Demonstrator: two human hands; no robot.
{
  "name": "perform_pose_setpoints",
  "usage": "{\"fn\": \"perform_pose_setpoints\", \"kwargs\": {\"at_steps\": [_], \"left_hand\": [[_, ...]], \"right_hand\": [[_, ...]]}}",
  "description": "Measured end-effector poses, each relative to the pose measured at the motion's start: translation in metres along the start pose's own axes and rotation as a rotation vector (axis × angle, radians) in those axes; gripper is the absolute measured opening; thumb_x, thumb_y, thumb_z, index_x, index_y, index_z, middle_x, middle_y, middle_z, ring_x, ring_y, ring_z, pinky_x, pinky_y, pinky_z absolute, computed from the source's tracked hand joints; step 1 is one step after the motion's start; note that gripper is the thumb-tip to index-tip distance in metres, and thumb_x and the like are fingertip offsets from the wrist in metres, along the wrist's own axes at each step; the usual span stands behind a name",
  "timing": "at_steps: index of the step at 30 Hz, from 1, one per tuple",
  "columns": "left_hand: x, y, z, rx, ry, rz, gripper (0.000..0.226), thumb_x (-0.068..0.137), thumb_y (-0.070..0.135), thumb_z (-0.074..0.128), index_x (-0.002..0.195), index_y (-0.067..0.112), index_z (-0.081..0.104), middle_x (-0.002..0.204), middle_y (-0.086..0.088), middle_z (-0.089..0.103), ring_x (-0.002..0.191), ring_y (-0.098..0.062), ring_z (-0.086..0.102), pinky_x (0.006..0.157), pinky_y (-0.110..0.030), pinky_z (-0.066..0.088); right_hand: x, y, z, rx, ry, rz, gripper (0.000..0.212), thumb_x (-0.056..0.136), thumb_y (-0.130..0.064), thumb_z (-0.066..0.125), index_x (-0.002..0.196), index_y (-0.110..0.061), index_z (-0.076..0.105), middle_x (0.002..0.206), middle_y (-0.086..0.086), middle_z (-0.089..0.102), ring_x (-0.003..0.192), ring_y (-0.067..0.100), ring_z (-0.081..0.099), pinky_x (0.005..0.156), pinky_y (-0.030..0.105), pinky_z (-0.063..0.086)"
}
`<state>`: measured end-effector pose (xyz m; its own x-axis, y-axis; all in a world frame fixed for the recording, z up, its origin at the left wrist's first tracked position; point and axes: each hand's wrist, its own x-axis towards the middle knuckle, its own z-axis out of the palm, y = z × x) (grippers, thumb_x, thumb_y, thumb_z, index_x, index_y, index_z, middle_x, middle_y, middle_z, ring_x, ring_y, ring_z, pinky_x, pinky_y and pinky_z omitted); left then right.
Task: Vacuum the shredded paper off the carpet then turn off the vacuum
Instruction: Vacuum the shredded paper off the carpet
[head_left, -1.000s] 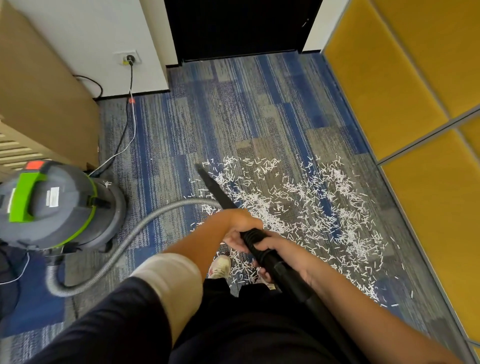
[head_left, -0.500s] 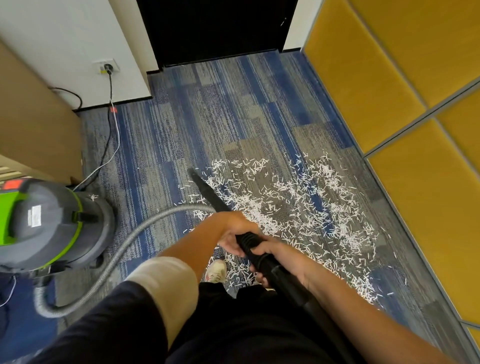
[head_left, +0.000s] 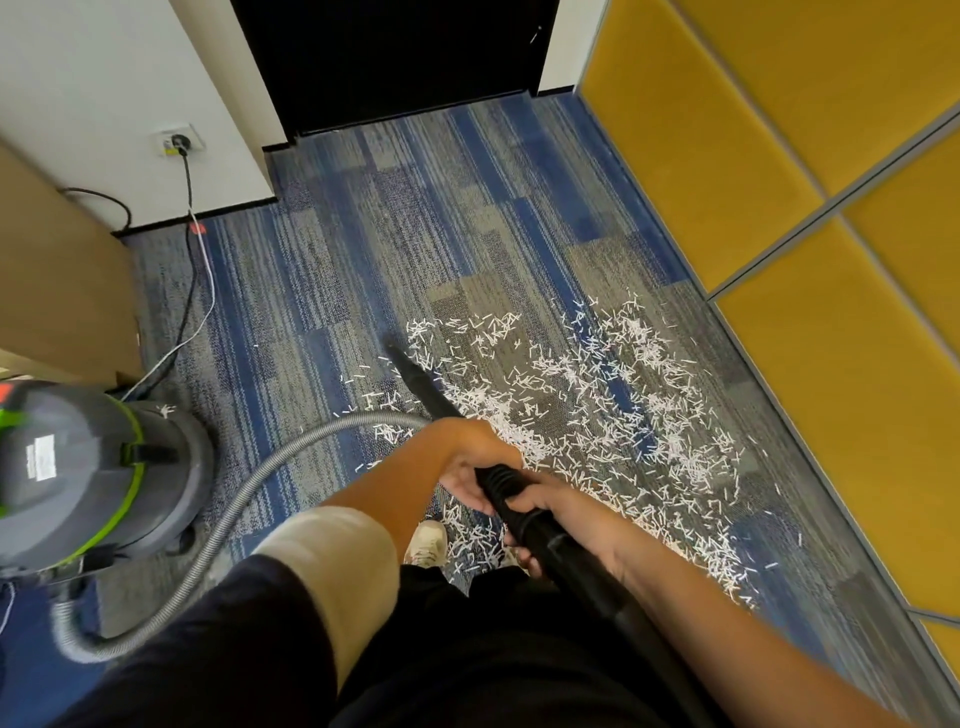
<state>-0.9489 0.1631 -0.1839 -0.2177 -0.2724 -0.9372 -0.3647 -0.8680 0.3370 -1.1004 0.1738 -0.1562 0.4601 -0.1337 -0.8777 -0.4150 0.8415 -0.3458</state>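
Over shredded paper (head_left: 597, 395), left hand (head_left: 475, 457) and right hand (head_left: 553, 514) grip the wand (head_left: 426, 389).

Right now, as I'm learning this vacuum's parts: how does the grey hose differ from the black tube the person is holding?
The hose is grey, ribbed and curves loosely from the canister; the tube is black, smooth and straight. The hose keeps one width; the tube tapers toward the shredded paper. Only the tube is in the grip of the left hand and right hand. Both are parts of the vacuum.
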Motion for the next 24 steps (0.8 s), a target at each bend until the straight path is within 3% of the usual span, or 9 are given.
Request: {"fn": "perform_pose_setpoints", "kwargs": {"at_steps": [9, 16, 24], "left_hand": [[0.003, 0.013, 0.010, 0.003, 0.047, 0.074, 0.025, 0.095, 0.023, 0.052, 0.111, 0.004, 0.049, 0.083, -0.011, 0.060, 0.061, -0.016, 0.062, 0.050, -0.020, 0.054], [0.002, 0.014, 0.008, 0.022, 0.045, 0.077, 0.035, 0.094, 0.020, 0.052, 0.123, 0.001, 0.048, 0.086, -0.011, 0.060, 0.063, -0.016, 0.061, 0.059, -0.021, 0.054], [0.004, 0.020, 0.016, 0.019, 0.064, 0.108, 0.031, 0.094, 0.020, 0.053, 0.118, 0.001, 0.050, 0.082, -0.012, 0.061, 0.055, -0.016, 0.061, 0.047, -0.020, 0.051]], "right_hand": [[-0.002, -0.001, -0.012, 0.028, 0.050, -0.046, 0.023, 0.093, -0.006, 0.042, 0.115, -0.013, 0.043, 0.065, 0.014, 0.051, 0.048, 0.020, 0.047, 0.036, 0.022, 0.043], [-0.002, -0.001, -0.013, 0.002, 0.049, -0.065, 0.027, 0.093, -0.006, 0.045, 0.117, -0.015, 0.041, 0.069, 0.016, 0.052, 0.047, 0.021, 0.049, 0.037, 0.022, 0.044], [-0.007, -0.001, -0.019, 0.042, 0.066, -0.076, 0.025, 0.094, -0.004, 0.043, 0.114, -0.018, 0.044, 0.071, 0.016, 0.052, 0.048, 0.021, 0.049, 0.036, 0.022, 0.044]]}}
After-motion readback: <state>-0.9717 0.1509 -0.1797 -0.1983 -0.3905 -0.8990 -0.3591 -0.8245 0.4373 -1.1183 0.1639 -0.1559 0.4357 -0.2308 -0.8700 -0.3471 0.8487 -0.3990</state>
